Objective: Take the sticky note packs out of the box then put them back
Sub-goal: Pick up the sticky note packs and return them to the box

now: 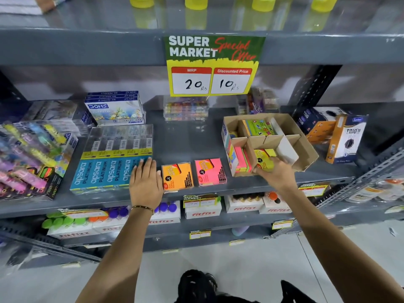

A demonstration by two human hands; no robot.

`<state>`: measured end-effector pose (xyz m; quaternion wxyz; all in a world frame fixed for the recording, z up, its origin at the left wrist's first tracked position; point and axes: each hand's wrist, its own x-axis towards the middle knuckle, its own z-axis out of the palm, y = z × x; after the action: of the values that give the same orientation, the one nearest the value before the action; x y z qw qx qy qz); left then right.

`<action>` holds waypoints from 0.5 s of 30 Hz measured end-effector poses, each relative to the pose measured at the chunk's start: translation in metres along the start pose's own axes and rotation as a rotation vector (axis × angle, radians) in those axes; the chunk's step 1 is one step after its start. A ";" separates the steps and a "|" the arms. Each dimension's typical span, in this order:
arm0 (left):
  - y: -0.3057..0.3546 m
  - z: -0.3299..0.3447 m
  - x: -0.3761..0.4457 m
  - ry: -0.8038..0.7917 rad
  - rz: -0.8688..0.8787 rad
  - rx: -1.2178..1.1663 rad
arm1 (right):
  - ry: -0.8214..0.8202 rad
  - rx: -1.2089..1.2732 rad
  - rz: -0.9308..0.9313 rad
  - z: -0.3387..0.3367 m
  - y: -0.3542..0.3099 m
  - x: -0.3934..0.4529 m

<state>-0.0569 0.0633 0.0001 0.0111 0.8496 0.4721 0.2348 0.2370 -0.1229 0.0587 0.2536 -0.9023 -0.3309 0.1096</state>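
Sticky note pack [264,162] gripped by right hand [276,173] | left hand [145,182] flat, released | grey shelf [175,138]

Left hand [146,182] flat, palm down; right hand [276,173] in closed grip

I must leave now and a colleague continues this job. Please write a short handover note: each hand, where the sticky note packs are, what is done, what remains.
Left hand: flat on the shelf, holding nothing, beside the orange pack.
Right hand: gripping the yellow pack at the cardboard box, in a front compartment.
Out on the shelf: orange pack and pink pack, side by side.
Still in the box: a stack in the front-left compartment, a green pack at the back.
Left to do: I cannot tell if emptying or refilling is under way; finish accordingly.
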 end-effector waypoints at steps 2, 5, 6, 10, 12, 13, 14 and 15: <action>0.001 -0.001 0.000 -0.007 -0.001 -0.002 | 0.063 0.058 -0.004 -0.008 -0.007 -0.009; 0.001 -0.003 0.000 -0.017 -0.005 -0.008 | 0.314 0.159 -0.080 -0.011 -0.027 -0.027; 0.002 -0.004 0.000 -0.020 -0.005 -0.012 | 0.341 0.204 -0.122 -0.011 -0.041 -0.037; 0.001 -0.010 0.001 -0.039 -0.005 -0.033 | 0.175 0.229 -0.302 0.024 -0.101 -0.070; -0.001 -0.013 0.000 -0.042 -0.008 -0.034 | 0.049 0.155 -0.386 0.048 -0.129 -0.078; -0.004 -0.014 -0.002 -0.039 -0.021 -0.028 | -0.030 0.117 -0.399 0.063 -0.142 -0.081; -0.006 -0.015 -0.004 -0.042 -0.036 -0.027 | -0.114 0.085 -0.385 0.076 -0.152 -0.083; -0.010 -0.017 -0.007 -0.044 -0.053 -0.026 | -0.187 0.051 -0.365 0.088 -0.162 -0.085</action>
<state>-0.0752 0.0597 0.0097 0.0387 0.8415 0.4911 0.2216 0.0527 -0.0391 0.0720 0.2602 -0.8066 -0.5082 0.1533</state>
